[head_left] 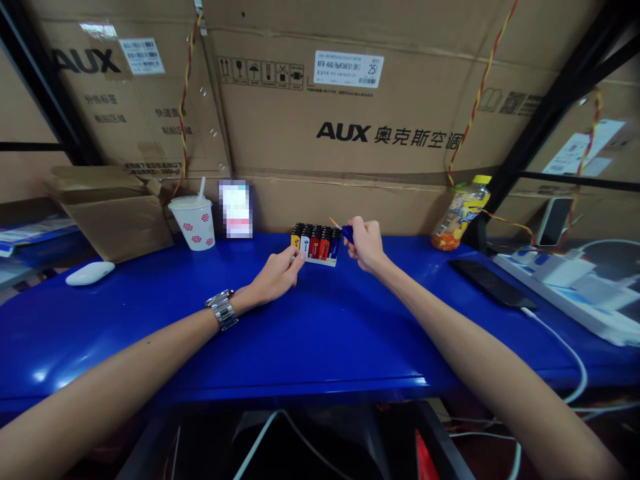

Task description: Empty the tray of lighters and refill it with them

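"Where's the tray?"

"On the blue table, near the carton, between the hands, packed with upright lighters."

"And the grip?"

"The left hand has thumb and fingers closed on the tray's near left corner. The right hand is wrapped around a blue lighter, just beside the tray's right end."

"How would they handle?"

"The tray looks light and thin, likely to flex, so hold it low by its sides. Each lighter should be light, stiff and rather slick; mid-body is the place, clear of the top."

"What can't you make out?"

"The front lighters mask those behind, and the right hand hides much of its own. The orange streak past its end may be flame; it's too small to be sure."
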The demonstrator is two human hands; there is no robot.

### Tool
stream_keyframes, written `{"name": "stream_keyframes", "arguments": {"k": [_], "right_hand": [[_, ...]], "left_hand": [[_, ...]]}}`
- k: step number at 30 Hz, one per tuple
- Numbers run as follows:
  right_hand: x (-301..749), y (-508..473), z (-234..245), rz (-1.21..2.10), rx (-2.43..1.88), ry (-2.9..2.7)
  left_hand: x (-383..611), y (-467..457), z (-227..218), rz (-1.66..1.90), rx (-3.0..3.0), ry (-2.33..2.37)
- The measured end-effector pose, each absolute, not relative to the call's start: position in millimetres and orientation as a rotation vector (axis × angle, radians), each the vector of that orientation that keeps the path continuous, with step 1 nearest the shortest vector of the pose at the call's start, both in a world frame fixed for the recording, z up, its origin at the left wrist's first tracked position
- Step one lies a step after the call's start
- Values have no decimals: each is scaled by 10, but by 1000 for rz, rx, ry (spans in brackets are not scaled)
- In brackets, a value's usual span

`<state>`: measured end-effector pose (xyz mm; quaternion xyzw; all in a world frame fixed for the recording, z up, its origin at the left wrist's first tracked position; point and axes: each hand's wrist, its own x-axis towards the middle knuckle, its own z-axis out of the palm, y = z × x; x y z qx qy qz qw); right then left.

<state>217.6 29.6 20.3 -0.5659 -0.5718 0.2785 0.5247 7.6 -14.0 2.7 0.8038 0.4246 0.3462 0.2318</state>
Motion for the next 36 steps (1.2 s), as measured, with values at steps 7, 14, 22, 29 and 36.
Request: {"name": "stream_keyframes", "arguments": {"k": [7, 14, 22, 29, 36], "right_hand": [[2229, 299, 237, 785, -1285, -1387], [2305, 350, 168, 591, -1169, -1735], [2345, 421, 133, 232, -1149, -1895], [2368, 429, 118, 279, -1173, -1887], [2364, 403, 135, 306, -1183, -1884]], "left_hand": [[77, -135, 25, 938, 2216, 1176], [75, -131, 22, 942, 2223, 1160], [81, -131, 21, 947, 2219, 1154], [80, -141, 29, 933, 2222, 1156], [79, -131, 19, 926, 2244, 1147]]}}
